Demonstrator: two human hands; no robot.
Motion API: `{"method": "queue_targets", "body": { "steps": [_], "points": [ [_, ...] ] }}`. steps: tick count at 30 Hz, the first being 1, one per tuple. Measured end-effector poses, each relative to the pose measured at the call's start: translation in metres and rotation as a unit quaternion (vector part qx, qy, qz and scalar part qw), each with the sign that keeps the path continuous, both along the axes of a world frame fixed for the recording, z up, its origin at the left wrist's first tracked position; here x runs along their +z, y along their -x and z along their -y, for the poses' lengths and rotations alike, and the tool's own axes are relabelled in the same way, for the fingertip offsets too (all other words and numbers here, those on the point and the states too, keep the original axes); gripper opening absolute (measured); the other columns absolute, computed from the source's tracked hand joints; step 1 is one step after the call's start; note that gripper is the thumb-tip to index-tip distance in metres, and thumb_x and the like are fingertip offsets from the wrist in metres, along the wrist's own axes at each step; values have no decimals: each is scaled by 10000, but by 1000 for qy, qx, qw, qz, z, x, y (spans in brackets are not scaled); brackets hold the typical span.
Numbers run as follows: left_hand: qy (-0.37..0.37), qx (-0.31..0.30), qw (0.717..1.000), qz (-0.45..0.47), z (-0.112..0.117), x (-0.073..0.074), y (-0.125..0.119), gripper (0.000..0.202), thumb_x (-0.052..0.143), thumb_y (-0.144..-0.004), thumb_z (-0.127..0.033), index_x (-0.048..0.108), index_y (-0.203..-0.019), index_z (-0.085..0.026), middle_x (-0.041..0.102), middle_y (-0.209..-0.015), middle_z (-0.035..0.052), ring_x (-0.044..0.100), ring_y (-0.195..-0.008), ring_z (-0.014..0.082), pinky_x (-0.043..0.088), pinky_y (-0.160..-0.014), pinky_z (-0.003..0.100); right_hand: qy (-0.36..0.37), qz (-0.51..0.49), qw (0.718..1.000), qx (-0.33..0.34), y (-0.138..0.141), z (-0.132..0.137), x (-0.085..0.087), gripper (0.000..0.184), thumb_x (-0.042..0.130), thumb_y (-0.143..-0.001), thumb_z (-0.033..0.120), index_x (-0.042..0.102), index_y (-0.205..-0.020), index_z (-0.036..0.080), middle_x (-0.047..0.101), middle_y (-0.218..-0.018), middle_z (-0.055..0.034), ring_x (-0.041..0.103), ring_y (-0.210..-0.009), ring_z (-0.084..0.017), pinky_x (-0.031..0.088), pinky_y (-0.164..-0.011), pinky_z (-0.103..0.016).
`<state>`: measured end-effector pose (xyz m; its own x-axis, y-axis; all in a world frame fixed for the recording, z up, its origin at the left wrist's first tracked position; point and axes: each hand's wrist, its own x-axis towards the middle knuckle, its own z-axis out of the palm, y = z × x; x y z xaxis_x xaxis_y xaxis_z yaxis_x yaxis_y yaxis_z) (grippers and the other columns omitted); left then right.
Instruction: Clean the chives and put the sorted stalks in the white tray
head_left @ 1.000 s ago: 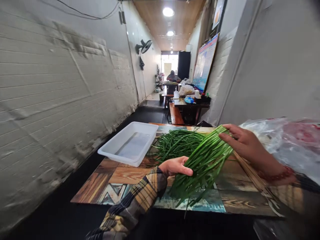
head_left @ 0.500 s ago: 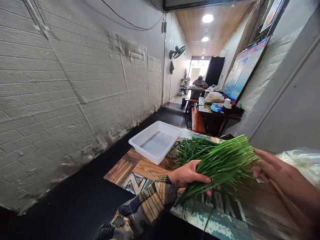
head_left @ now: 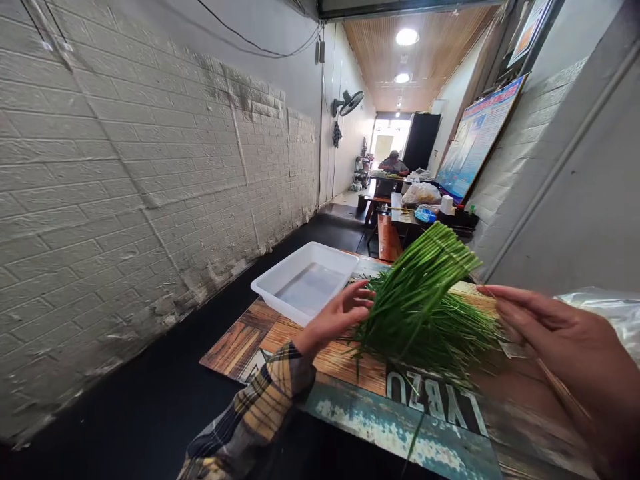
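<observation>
A bundle of garlic chives (head_left: 425, 273), cut ends pointing up and to the right, leans over a loose pile of chives (head_left: 465, 333) on the table. My left hand (head_left: 340, 317) is open, fingers apart and slightly curled, at the bundle's left side; whether its fingertips touch the leaves I cannot tell. My right hand (head_left: 565, 340), at the right, has thumb and fingers pinched together near the cut ends. Thin tan strands (head_left: 560, 390) trail below that hand, and they appear to be in its grip. The bundle seems held by neither palm.
A white plastic tub (head_left: 305, 280) stands on the patterned table (head_left: 345, 400), left of the chives. Clear plastic bag material (head_left: 607, 310) lies at the right. A brick wall (head_left: 150, 200) runs along the left. Farther back are a cluttered table, a bench (head_left: 389, 237) and a seated person (head_left: 393, 163).
My left hand has let go of the chive bundle and moved left, opening. The bundle has swung more upright and left. My right hand has drawn away from the cut ends.
</observation>
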<state>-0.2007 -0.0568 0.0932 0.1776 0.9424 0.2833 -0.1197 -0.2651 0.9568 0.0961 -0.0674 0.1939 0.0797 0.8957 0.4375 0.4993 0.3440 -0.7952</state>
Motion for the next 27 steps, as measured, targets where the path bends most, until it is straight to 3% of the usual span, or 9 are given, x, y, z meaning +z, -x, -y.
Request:
{"method": "queue_targets", "body": {
  "steps": [3, 5, 9, 12, 15, 19, 21, 24, 27],
  "points": [
    [-26, 202, 965, -166, -6, -8, 33, 518, 494, -892, -384, 420, -1352, -158, 549, -1280, 158, 568, -1125, 233, 443, -971, 396, 20, -7, 999, 29, 1, -1, 9, 346, 630, -746, 536, 732, -1023, 354, 573, -574, -17, 495, -473, -154, 340, -367, -238],
    [-44, 289, 889, -354, -7, -16, 48, 552, 551, -851, -345, 421, -1348, -142, 550, -1273, 163, 556, -1138, 253, 428, -990, 422, -2, -24, 999, 30, 5, -5, 14, 341, 638, -752, 506, 729, -1031, 333, 544, -550, -6, 460, -454, -136, 325, -367, -228],
    [-9, 272, 739, -617, -6, -27, 48, 612, 591, -819, -261, 382, -1375, -113, 582, -1233, 193, 569, -1144, 282, 460, -946, 387, -56, -77, 993, 72, 26, -18, 22, 347, 629, -778, 441, 716, -1056, 252, 503, -532, 23, 428, -465, -99, 306, -385, -197],
    [57, 235, 684, -688, -6, -29, 39, 511, 502, -848, -152, 410, -1349, -105, 674, -1037, 191, 664, -957, 281, 508, -811, 380, -76, -91, 986, 118, 50, -28, 28, 359, 617, -807, 389, 690, -1103, 198, 494, -548, 42, 375, -441, -66, 275, -382, -188],
    [54, 215, 674, -704, -4, -31, 44, 466, 458, -856, -112, 438, -1321, -131, 697, -956, 180, 684, -883, 274, 513, -757, 371, -116, -144, 968, 168, 80, -35, 41, 329, 609, -817, 329, 689, -1083, 153, 481, -534, 49, 390, -455, -59, 277, -386, -182],
    [-17, 178, 688, -703, 13, -37, 73, 462, 400, -884, -93, 450, -1336, -175, 691, -1049, 157, 680, -908, 248, 503, -788, 357, -151, -210, 937, 235, 123, -45, 61, 281, 597, -818, 280, 690, -1050, 152, 476, -538, 55, 384, -465, -52, 269, -384, -165],
    [-57, 168, 693, -699, 25, -36, 89, 450, 392, -888, -82, 489, -1316, -182, 684, -1098, 140, 671, -935, 236, 485, -841, 365, -146, -246, 925, 249, 142, -52, 62, 292, 578, -823, 300, 674, -1074, 185, 478, -559, 59, 391, -471, -55, 277, -387, -159],
    [-78, 184, 699, -687, 43, -30, 101, 476, 413, -865, -41, 537, -1284, -230, 681, -1126, 102, 643, -1005, 208, 409, -981, 405, -102, -283, 919, 256, 169, -65, 37, 328, 550, -830, 366, 653, -1101, 214, 468, -567, 66, 390, -465, -58, 297, -393, -158],
    [-74, 210, 707, -671, 58, -19, 97, 462, 504, -856, -114, 529, -1300, -240, 677, -1132, 98, 618, -1049, 222, 371, -1031, 452, -14, -315, 915, 252, 194, -80, -16, 400, 574, -799, 407, 645, -1111, 167, 473, -547, 71, 380, -445, -54, 291, -395, -165]
  ]
}}
